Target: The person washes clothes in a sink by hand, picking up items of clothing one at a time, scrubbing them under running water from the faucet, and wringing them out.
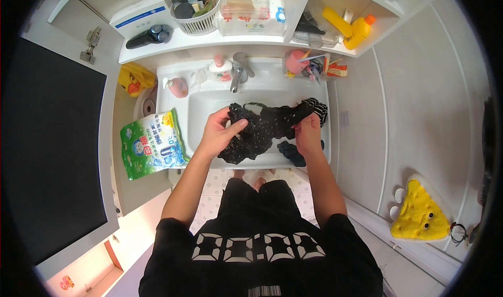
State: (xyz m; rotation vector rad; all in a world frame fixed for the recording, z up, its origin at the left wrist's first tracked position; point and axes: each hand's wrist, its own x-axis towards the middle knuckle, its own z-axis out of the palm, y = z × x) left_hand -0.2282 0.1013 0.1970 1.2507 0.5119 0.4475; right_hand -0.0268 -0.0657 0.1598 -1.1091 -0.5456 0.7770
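Note:
Stretched between my two hands over the white sink basin (199, 112) is a wet-looking black garment with white specks (263, 130). My left hand (223, 131) pinches its left end, thumb on top. At the other end, my right hand (308, 133) grips a bunched part of the cloth. A black-and-white striped cloth (317, 109) lies on the sink's right side, behind my right hand. Below that hand, a dark bundled cloth (291, 153) rests near the front rim, partly hidden by my wrist. The chrome faucet (237, 73) stands behind the garment.
A green-and-white laundry powder bag (153, 145) leans at the sink's left. Pink pump bottles (177, 88) and a pink cup (296, 62) stand along the back. Above is a shelf (235, 40) with a basket (195, 21) and shaver (147, 36). An open mirror door (59, 139) flanks the left.

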